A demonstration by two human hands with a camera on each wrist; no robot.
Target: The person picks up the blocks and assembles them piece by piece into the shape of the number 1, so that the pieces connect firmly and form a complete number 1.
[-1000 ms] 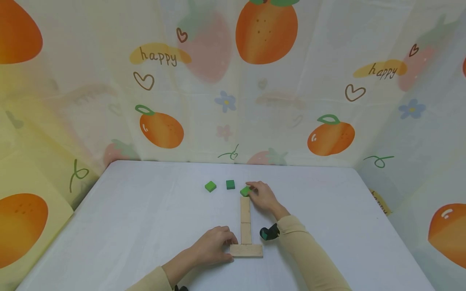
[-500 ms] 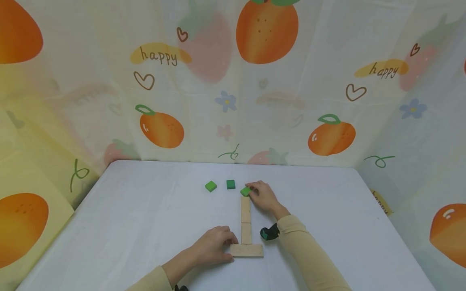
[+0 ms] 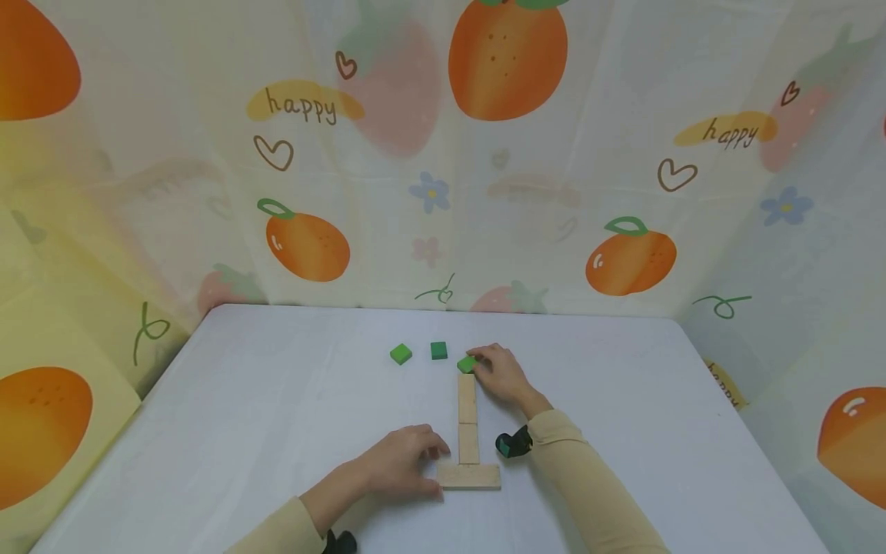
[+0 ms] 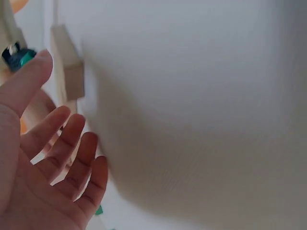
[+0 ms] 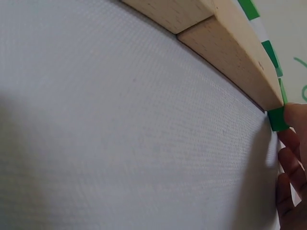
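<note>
"What lies behind the crosswise pale wooden rectangular block (image 3: pixel 469 477) on the white table (image 3: pixel 602 377)?"
"Two lengthwise pale wooden bars (image 3: pixel 467 444), end to end, then a light green square block (image 3: pixel 465 365)."
"And left of that one?"
"A dark green square block (image 3: pixel 439 351), then a second light green square block (image 3: pixel 401 354), farthest left"

In the head view the right hand (image 3: pixel 501 375) partly hid its light-green block (image 3: pixel 464 365) from 3 o'clock. The left wrist view cut off the left hand (image 4: pixel 37 184) at 8 o'clock; a green scrap (image 4: pixel 99 210), perhaps a block, was too small to tell.
</note>
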